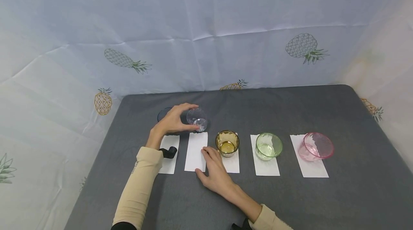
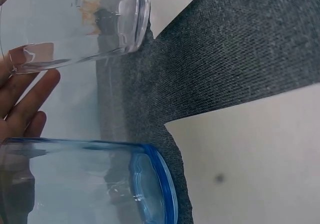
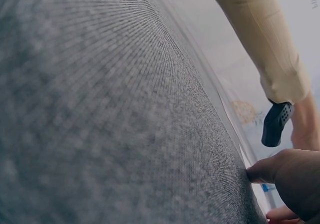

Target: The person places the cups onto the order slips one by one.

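Note:
In the head view my left hand grips a clear glass cup between thumb and fingers, behind the second white paper from the left. Close beside that hand stands a blue glass cup, mostly hidden behind it from above. The left wrist view shows the clear cup's wall with fingertips behind it. My right hand rests on the second paper, its fingertips at the right edge and its thumb near the bottom edge. An amber glass cup stands just beyond the right hand's fingers, on the third paper.
To the right, a green glass cup and a pink glass cup each stand on a white paper. Another paper lies under the left wrist. The grey table meets a pineapple-print curtain behind.

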The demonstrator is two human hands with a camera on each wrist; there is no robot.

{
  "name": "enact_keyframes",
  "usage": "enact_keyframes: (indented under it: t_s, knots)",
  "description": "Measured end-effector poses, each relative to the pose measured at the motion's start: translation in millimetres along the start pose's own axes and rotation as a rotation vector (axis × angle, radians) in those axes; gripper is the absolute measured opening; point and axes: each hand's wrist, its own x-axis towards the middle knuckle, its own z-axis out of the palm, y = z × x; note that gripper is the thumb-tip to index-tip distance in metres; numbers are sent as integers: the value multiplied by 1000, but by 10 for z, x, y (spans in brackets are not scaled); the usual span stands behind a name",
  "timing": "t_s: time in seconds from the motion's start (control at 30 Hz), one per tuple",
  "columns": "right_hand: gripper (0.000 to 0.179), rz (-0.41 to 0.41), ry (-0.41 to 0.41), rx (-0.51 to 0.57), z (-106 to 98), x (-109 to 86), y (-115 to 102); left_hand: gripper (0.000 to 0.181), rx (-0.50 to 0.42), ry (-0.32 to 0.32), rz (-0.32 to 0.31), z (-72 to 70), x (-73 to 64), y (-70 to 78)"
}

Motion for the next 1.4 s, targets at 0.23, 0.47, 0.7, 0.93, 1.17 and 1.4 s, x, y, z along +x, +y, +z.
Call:
enact_keyframes:
  t_s: [0.23,0.47,0.7,0.93,1.17,1.4]
  knots:
    - [60,-13,22,-5,9,6,0,81,-50,32,19,-10,0,3]
    - [60,-5,10,2,2,0,-6,81,-70,72,57,-45,-10,50]
    - [60,8,-2,12,-6,10,-5,79,-112,127,122,-75,-16,112]
    - [60,11,-10,11,1,9,-2,78,-133,110,129,-66,-81,199]
    - [59,13,-15,8,3,3,-8,78,-129,103,133,-61,-156,250]
    - [61,31,-36,17,-15,7,-12,76,-143,111,147,-55,-228,291]
